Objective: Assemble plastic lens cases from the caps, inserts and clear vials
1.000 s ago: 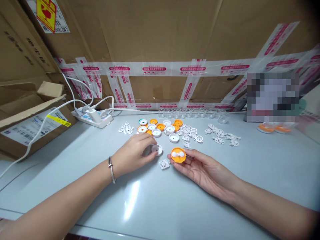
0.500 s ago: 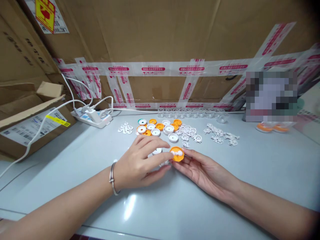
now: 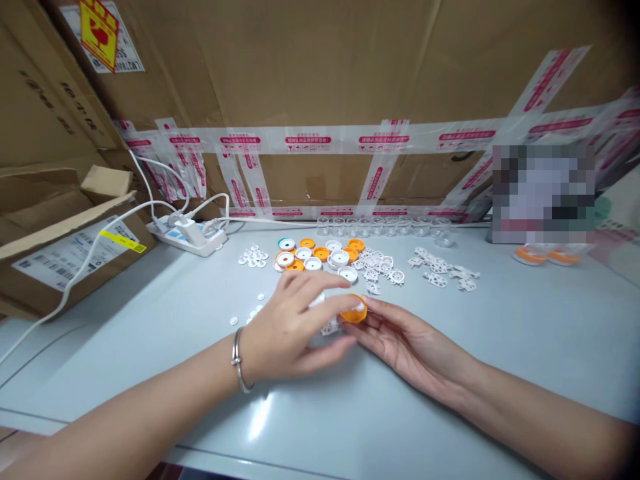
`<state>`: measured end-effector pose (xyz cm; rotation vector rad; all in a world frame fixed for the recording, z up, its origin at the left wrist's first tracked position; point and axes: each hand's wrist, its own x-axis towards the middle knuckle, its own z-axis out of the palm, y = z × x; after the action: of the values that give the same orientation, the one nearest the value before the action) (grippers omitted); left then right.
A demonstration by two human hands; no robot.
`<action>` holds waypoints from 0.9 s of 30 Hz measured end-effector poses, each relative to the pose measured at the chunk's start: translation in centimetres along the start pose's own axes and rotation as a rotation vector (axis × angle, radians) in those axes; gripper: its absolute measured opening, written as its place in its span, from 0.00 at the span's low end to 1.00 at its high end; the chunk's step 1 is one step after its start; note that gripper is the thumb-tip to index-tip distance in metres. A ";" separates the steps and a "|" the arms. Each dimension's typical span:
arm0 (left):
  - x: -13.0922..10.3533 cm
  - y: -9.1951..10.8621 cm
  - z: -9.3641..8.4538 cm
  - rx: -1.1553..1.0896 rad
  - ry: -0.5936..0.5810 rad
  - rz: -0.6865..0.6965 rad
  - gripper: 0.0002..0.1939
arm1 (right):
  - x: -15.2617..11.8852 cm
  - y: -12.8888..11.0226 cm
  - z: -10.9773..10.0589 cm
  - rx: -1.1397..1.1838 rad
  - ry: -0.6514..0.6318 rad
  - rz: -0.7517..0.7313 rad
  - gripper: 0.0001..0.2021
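My right hand (image 3: pixel 400 333) grips a round orange plastic cap (image 3: pixel 350 315) by its right side, hollow face up. Small white gears lie inside the cap, now partly behind a finger. From the left, my left hand (image 3: pixel 293 327) reaches over it with fingers apart; its index fingertip is at the gears, seemingly touching them. Partly hidden under that hand are a white cap and a white openwork part (image 3: pixel 330 327). Small white pieces (image 3: pixel 257 310) lie beside the left wrist.
Behind the hands stand white and orange caps (image 3: pixel 313 265), with white openwork parts (image 3: pixel 383 262) to their right. Several clear cups (image 3: pixel 375 227) line the back by a large carton (image 3: pixel 310 67). A power strip (image 3: pixel 193 237) with white cables and an open box (image 3: pixel 75 247) are at left.
My left hand has moved right, farther over the orange cap, and its index finger now covers more of the gears. The right hand keeps hold of the cap almost in place.
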<state>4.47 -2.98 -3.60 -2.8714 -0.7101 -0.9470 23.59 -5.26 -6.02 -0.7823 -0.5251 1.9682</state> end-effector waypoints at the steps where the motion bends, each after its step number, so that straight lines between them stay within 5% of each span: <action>1: 0.0 -0.3 -0.2 -0.014 0.008 -0.058 0.14 | 0.0 -0.1 0.1 0.002 0.035 0.002 0.07; 5: -0.5 -2.1 -0.1 -0.006 -0.131 -0.269 0.12 | 0.1 -0.3 0.3 0.010 0.156 -0.011 0.06; 11: -0.8 -3.3 0.9 -0.089 -0.280 -0.311 0.05 | 0.1 -0.2 0.2 0.024 0.194 -0.051 0.05; 19: 0.3 -3.0 0.9 -1.055 -0.088 -0.560 0.10 | 0.0 -0.2 0.3 -0.026 0.222 -0.070 0.06; 27: 0.4 -1.8 1.6 -0.890 -0.026 -0.484 0.16 | -0.1 -0.1 0.7 -0.066 0.221 -0.108 0.07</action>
<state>4.85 -0.97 -4.88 -3.5064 -1.2996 -1.6305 23.12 -5.31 -5.44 -0.9790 -0.4907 1.7474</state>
